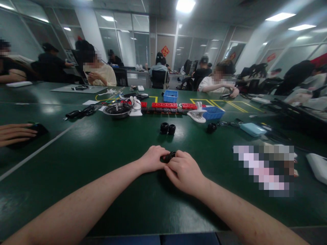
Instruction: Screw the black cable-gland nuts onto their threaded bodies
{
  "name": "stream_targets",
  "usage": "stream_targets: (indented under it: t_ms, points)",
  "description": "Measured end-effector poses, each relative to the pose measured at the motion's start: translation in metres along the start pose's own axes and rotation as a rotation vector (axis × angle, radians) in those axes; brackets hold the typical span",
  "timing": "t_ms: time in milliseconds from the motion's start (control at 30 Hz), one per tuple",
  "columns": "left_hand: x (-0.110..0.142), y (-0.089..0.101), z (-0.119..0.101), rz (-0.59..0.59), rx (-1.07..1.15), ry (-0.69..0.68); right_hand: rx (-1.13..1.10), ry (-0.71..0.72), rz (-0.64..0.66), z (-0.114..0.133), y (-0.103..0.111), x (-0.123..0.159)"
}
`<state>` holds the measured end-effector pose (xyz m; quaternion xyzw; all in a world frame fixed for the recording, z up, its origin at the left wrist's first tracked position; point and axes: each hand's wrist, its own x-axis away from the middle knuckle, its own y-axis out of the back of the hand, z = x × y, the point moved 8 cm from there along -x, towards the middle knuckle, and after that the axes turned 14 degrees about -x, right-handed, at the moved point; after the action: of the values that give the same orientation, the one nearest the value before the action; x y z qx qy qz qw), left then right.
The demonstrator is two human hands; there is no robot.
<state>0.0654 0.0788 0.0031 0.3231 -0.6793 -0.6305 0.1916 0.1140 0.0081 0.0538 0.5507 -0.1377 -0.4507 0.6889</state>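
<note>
My left hand (154,159) and my right hand (186,172) meet over the green table, fingers closed around one black cylindrical fitting (169,157). Only the fitting's middle shows between them; both ends are hidden by fingers. Just beyond my hands, two similar black ribbed fittings (164,128) stand side by side on the table. Another black fitting (212,127) sits apart, farther to the right.
Behind the fittings run red blocks (165,105), a metal bowl (118,110), a white clip stand (198,114) and blue bins (170,96). Cables (81,112) lie left. Another person's hand (16,133) rests at the left; a light-blue case (252,129) lies right.
</note>
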Motion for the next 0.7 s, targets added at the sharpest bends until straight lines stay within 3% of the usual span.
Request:
stream_targets:
  t_ms: [433,700]
  points:
    - [-0.001,0.002,0.001,-0.003,0.036,-0.021,0.127,-0.37,0.011,-0.066,0.022,-0.005]
    - [-0.001,0.005,-0.003,0.005,0.028,-0.016,0.036,-0.335,-0.048,-0.054,0.022,-0.004]
